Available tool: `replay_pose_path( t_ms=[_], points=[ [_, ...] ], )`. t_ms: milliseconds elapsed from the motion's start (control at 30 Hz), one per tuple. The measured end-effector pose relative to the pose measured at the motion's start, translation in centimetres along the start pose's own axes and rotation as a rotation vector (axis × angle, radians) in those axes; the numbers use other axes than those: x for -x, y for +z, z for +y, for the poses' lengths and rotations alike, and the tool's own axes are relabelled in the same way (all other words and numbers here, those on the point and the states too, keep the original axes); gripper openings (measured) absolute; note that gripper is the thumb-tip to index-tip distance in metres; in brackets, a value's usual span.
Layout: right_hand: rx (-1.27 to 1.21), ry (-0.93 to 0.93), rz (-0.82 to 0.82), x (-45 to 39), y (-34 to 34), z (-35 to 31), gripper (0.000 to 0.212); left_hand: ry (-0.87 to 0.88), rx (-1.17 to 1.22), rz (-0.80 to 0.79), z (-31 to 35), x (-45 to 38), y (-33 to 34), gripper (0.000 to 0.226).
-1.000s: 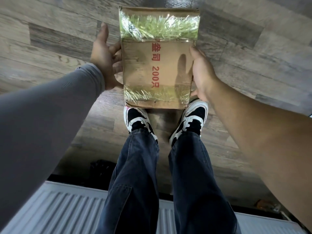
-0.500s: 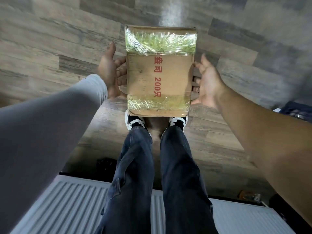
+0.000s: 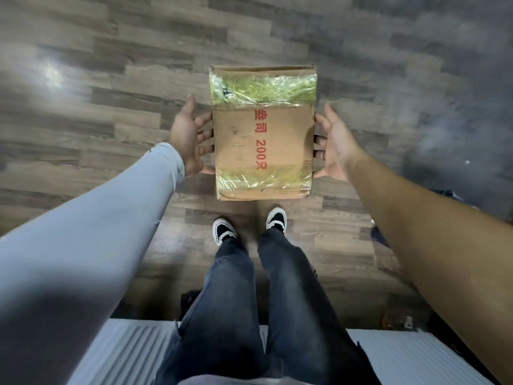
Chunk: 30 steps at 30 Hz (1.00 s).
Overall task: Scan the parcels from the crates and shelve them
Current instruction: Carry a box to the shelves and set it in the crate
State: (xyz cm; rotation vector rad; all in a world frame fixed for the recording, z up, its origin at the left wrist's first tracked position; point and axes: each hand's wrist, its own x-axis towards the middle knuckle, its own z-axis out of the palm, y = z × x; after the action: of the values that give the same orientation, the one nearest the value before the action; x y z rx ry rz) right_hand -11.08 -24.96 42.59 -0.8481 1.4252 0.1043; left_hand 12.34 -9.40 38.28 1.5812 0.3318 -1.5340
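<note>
Parcel: a flat cardboard parcel (image 3: 262, 132) with shiny tape bands, held level above the wooden floor (image 3: 111, 79), in front of the shoes (image 3: 224, 232).
Left hand: the left hand (image 3: 184, 140) supports the parcel's left edge, fingers straight underneath.
Right hand: the right hand (image 3: 334, 143) supports the parcel's right edge the same way.

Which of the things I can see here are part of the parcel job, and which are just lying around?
Part of the job:
- cardboard parcel, taped at both ends
- left hand and right hand, fingers under its sides

Just lying about:
- white ribbed panel at the bottom edge
- dark object on the floor behind the legs
- small orange item, too blurred to identify
</note>
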Motion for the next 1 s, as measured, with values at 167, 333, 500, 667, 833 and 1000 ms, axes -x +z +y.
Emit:
replay_pose_path(
  t_ms=[167, 333, 500, 667, 833, 1000],
  points=[
    [-0.012, -0.075, 0.016, 5.6, -1.8, -4.8, 0.070, 0.100, -0.089, -0.028, 5.5, 5.2, 3.4, 0.069],
    [-0.019, -0.104, 0.035, 7.4, -5.5, -9.4, 0.073, 0.141, -0.168, -0.052, 10.1, 8.2, 8.5, 0.069],
    [-0.006, -0.125, 0.018, 7.5, -9.8, -15.1, 0.075, 0.171, -0.175, -0.023, 14.5, 10.2, 14.8, 0.061],
    [0.022, -0.152, 0.008, 7.2, -14.1, -21.3, 0.070, 0.186, -0.195, -0.039, 19.1, 10.6, 21.1, 0.056],
    [0.022, -0.182, -0.018, 6.7, -17.6, -26.9, 0.053, 0.231, -0.208, -0.034, 23.5, 9.7, 25.5, 0.055],
    [-0.009, -0.213, 0.013, 5.9, -19.2, -32.1, 0.048, 0.241, -0.246, -0.039, 28.4, 8.6, 28.6, 0.052]
  ],
)
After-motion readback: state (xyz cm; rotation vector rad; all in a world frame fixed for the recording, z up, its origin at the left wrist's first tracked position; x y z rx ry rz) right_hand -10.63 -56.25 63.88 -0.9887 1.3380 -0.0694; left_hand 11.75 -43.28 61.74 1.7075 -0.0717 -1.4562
